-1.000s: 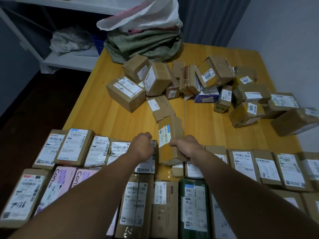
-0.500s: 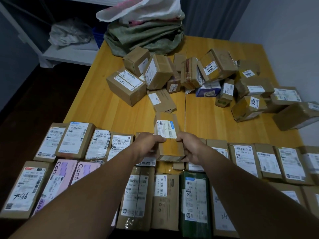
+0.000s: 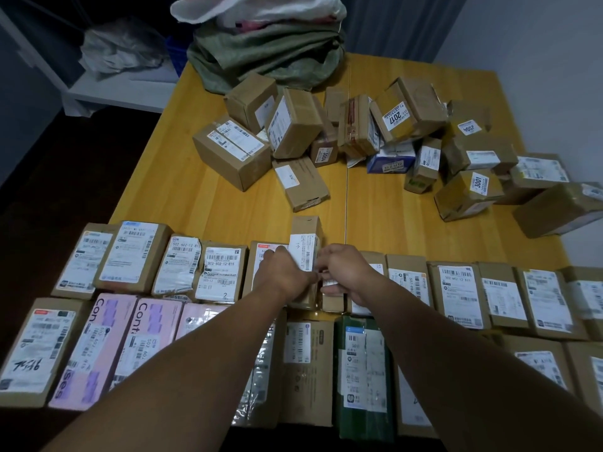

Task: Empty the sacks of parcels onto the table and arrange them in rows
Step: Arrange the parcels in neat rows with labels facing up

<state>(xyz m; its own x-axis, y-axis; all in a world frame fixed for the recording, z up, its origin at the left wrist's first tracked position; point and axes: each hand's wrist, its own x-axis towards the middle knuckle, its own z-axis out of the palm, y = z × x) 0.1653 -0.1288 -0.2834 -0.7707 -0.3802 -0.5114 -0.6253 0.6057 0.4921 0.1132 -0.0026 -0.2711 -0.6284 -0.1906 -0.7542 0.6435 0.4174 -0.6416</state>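
Note:
A narrow brown parcel [image 3: 306,238] with a white label lies lengthwise in the back row, label up. My left hand [image 3: 283,272] grips its near left side and my right hand [image 3: 346,271] grips its near right side, fingers curled. A small box [image 3: 332,300] sits just under my right hand. Two rows of parcels [image 3: 222,272] run along the near edge of the wooden table [image 3: 182,190]. A loose pile of brown parcels [image 3: 359,132] lies at the far middle and right. A crumpled green sack [image 3: 270,57] and a white sack [image 3: 261,8] sit behind the pile.
A white shelf [image 3: 120,89] with a crumpled grey bag stands off the table's far left. A grey wall runs along the right. Bare tabletop [image 3: 408,223] lies between the rows and the pile. Pink parcels [image 3: 107,347] and a green one [image 3: 362,380] are in the front row.
The narrow parcel was turned label up and brought down from upright into the gap in the back row. Both hands came together on its near end.

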